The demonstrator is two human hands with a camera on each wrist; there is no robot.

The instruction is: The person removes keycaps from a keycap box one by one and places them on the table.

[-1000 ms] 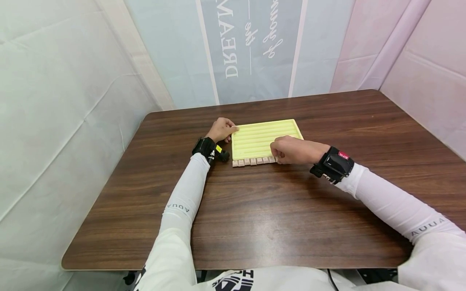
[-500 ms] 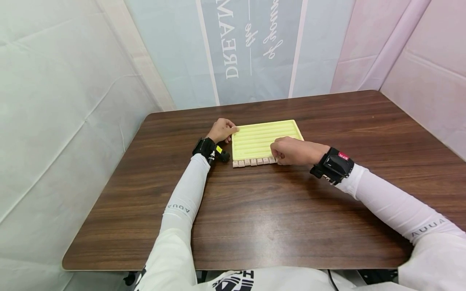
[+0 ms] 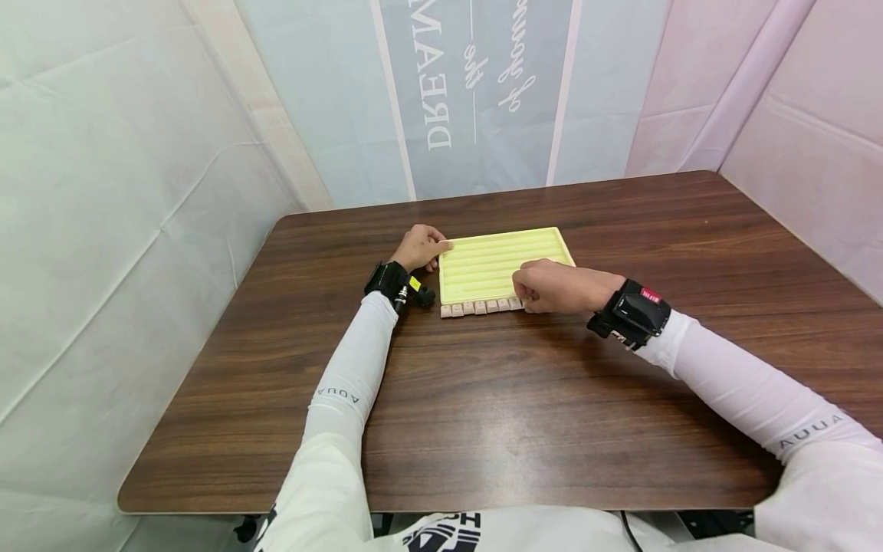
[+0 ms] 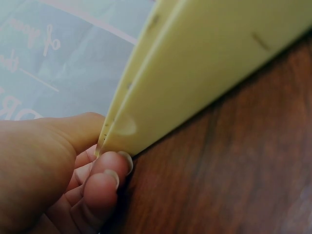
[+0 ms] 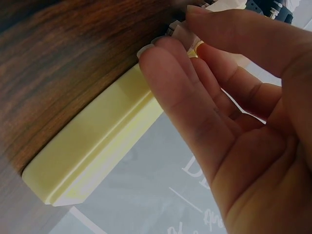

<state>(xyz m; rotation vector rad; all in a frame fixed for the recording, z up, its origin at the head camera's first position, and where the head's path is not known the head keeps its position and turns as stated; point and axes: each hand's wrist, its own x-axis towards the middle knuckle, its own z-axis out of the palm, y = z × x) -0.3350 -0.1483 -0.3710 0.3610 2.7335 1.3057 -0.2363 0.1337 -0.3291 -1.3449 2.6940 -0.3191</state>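
Note:
A yellow ridged tray point(image 3: 500, 264) lies on the brown table. My left hand point(image 3: 418, 247) pinches its far left corner; in the left wrist view the thumb is on one side of the rim and curled fingers point(image 4: 103, 187) touch the other. Along the tray's near edge runs a row of several whitish keycaps point(image 3: 480, 307). At the right end of that row my right hand point(image 3: 555, 285) is bent down over the near edge. In the right wrist view it pinches a keycap point(image 5: 184, 36) between thumb and fingers. The hand hides part of the row and the tray's near right corner.
The dark wood-grain table point(image 3: 483, 414) extends around the tray on all sides. A lettered cloth point(image 3: 476, 92) hangs behind its far edge. Pale sheets point(image 3: 124, 192) stand at the left and right. Each wrist wears a black strapped device point(image 3: 631, 313).

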